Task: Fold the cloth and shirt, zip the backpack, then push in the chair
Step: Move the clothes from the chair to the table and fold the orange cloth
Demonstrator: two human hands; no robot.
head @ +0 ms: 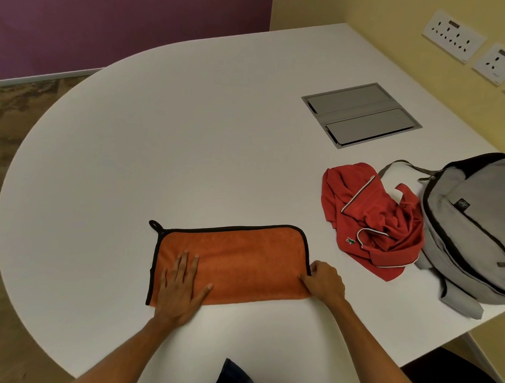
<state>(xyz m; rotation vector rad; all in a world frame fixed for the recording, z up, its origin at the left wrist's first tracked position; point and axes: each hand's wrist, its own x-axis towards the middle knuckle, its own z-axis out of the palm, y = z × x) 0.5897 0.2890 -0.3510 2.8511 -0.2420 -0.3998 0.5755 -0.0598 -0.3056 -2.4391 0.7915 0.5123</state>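
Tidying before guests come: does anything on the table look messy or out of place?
The red shirt lies crumpled in a heap against the backpack. The orange cloth lies flat and neat under both hands.

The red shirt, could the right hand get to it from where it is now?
Probably yes. The right hand pinches the orange cloth's right edge, and only bare table lies between it and the red shirt. It would need to release its grip first.

Your left hand (182, 289) presses flat on the folded orange cloth (231, 262) while your right hand (324, 281) pinches its right edge on the white table (162, 131).
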